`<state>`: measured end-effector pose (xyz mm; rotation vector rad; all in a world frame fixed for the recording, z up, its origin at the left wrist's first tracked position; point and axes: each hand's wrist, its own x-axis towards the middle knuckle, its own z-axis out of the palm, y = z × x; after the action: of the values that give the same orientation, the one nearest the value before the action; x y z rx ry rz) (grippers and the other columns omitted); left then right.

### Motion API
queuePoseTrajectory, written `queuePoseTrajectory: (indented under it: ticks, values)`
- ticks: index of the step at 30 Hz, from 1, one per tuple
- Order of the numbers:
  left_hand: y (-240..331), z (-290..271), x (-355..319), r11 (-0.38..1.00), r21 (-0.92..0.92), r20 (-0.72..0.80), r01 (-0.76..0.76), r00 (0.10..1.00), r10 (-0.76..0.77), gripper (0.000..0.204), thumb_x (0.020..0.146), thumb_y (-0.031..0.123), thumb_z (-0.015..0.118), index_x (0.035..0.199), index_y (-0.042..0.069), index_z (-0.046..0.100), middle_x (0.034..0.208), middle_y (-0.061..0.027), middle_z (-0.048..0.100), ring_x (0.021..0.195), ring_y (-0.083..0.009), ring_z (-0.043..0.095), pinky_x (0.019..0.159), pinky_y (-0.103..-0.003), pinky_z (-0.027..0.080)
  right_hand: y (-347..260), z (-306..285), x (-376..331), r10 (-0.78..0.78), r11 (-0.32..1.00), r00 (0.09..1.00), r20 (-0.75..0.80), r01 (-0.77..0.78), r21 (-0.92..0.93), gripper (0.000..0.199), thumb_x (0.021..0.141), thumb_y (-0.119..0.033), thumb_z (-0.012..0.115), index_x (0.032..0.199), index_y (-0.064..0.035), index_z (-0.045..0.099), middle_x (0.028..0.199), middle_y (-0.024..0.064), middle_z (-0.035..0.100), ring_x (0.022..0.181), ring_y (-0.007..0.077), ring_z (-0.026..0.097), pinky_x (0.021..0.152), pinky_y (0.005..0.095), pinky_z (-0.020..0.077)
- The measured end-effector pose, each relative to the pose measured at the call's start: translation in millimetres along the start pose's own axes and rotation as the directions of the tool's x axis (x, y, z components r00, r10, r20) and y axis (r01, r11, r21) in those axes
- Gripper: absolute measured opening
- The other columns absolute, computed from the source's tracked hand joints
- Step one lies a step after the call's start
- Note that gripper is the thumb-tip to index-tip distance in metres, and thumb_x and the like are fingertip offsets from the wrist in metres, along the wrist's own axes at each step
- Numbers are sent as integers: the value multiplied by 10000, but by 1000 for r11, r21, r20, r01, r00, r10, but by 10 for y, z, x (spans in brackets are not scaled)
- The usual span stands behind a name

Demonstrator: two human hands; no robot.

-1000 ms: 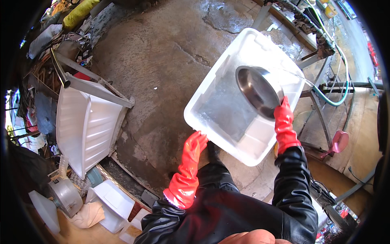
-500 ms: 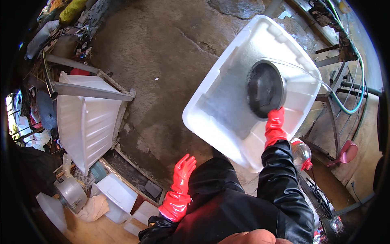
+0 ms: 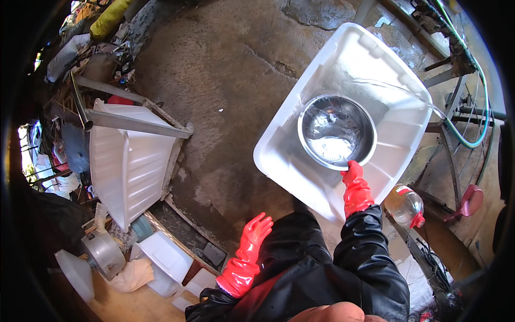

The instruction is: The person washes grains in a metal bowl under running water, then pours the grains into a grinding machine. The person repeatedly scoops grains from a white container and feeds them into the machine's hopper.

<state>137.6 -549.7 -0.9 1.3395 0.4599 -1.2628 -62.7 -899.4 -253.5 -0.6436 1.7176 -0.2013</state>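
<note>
A round steel bowl (image 3: 337,131) with water in it sits inside a large white plastic tub (image 3: 300,161) on the concrete ground. My right hand (image 3: 355,185), in a red rubber glove, grips the bowl's near rim. A thin stream of water arcs into the tub from the right. My left hand (image 3: 252,239), also in a red glove, hangs free at my side with fingers spread, holding nothing. Black shiny sleeves cover both arms.
A second white tub (image 3: 126,161) stands on its side at left beside a wooden frame. A green hose (image 3: 472,134) runs along the metal rack at right. A clear bottle with a red cap (image 3: 405,206) lies near my right arm. A metal pot (image 3: 102,252) and white containers sit lower left.
The bowl has turned from tilted on edge to facing up in the tub. My left hand let go of the tub's rim and dropped back to my side.
</note>
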Motion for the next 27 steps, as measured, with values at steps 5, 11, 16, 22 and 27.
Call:
queuePoseTrajectory:
  ticks: [5,11,16,22,27]
  values:
    - [-5,-3,-16,991,-127,101,36,995,-23,561,978,333,580,1414,17,423,1362,-200,515,1243,-300,541,1058,-393,448,-303,-371,-792,-90,996,996,-12,90,15,361,900,-323,528,989,8,642,702,146,646,464,223,554,394,348,396]
    - [-64,480,256,934,-235,475,271,870,-133,641,962,291,590,1515,178,286,1433,-115,467,1301,-303,478,1065,-461,415,-790,-939,-1943,-290,957,954,-75,290,-16,355,894,-394,594,910,-44,653,689,111,635,480,229,551,429,348,441]
    - [78,835,85,952,-185,350,242,922,-166,573,919,331,659,1416,201,405,1350,-23,501,1240,-252,492,1012,-461,452,-680,-873,-3049,-371,929,923,104,370,32,340,910,-361,588,933,-32,669,756,82,662,574,195,601,501,310,482]
    - [399,-47,-608,987,-134,99,90,992,-77,412,883,247,718,1229,95,555,1149,-62,623,1033,-213,617,833,-403,537,-93,-226,-4202,-369,837,877,309,458,-300,407,905,-424,598,872,-26,679,657,77,637,515,177,568,472,295,451]
    - [-295,-1528,-916,924,54,-24,-378,925,379,332,941,342,610,1055,38,677,951,-86,688,861,-188,618,763,-371,490,748,508,-4685,-379,793,794,476,544,-274,383,918,-404,579,910,-31,666,666,69,632,498,171,552,462,284,427]
